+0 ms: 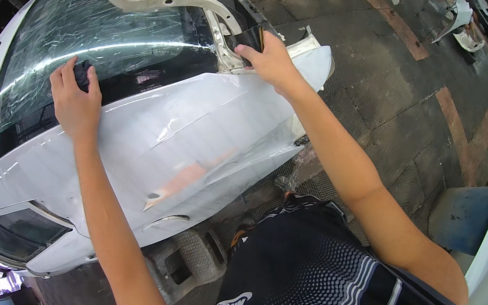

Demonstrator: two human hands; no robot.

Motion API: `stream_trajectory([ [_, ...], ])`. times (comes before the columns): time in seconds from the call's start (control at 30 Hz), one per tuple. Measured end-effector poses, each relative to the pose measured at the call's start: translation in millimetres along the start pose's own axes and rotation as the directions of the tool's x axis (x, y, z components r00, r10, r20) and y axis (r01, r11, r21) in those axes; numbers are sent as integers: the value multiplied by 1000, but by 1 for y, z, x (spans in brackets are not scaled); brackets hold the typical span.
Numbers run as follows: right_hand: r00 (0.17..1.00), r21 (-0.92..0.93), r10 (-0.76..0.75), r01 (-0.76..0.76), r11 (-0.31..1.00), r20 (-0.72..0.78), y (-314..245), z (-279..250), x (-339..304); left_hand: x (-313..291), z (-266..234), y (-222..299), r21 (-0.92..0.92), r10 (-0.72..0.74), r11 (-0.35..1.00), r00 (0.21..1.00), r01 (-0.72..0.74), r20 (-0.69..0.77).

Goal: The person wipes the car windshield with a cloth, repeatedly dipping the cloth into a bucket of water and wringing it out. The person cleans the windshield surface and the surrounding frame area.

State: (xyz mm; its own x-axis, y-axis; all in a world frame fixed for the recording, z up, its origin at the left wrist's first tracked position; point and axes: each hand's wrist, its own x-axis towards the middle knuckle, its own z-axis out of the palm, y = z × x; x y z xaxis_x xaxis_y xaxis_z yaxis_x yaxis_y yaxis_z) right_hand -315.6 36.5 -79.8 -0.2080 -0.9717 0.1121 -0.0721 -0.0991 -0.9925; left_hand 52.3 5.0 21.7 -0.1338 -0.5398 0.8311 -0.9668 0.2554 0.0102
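We counted one left hand and one right hand, making two bare hands. We saw one dark wad and one dark flat piece. We counted one white car, with one large window, one small window and one curved white bar showing. We found one grey step stool, one shoe and one blue boxy object. We could not count the crowded loose car parts.
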Motion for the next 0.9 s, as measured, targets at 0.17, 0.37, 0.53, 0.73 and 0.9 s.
stream_trajectory([
  [0.17, 999, -181, 47, -45, 982, 5, -2, 5, 1, -3, 0, -3, 6, -25, 1000, 1000, 26, -4],
  [0.37, 998, -754, -50, -2, 657, -46, -16, 26, 12, -3, 1, -4, -29, -25, 999, 999, 24, -37],
  [0.53, 998, -863, -42, -17, 505, -44, -20, 43, 24, -2, 3, -6, -41, -3, 999, 999, 2, -36],
  [0.73, 999, -879, -37, 22, 476, 5, -21, 57, 34, -6, 3, -7, 0, -33, 999, 999, 33, -32],
  [0.9, 996, -925, -69, -19, 380, -49, -25, 72, 50, -3, 5, -3, -8, -49, 999, 999, 48, -13],
])
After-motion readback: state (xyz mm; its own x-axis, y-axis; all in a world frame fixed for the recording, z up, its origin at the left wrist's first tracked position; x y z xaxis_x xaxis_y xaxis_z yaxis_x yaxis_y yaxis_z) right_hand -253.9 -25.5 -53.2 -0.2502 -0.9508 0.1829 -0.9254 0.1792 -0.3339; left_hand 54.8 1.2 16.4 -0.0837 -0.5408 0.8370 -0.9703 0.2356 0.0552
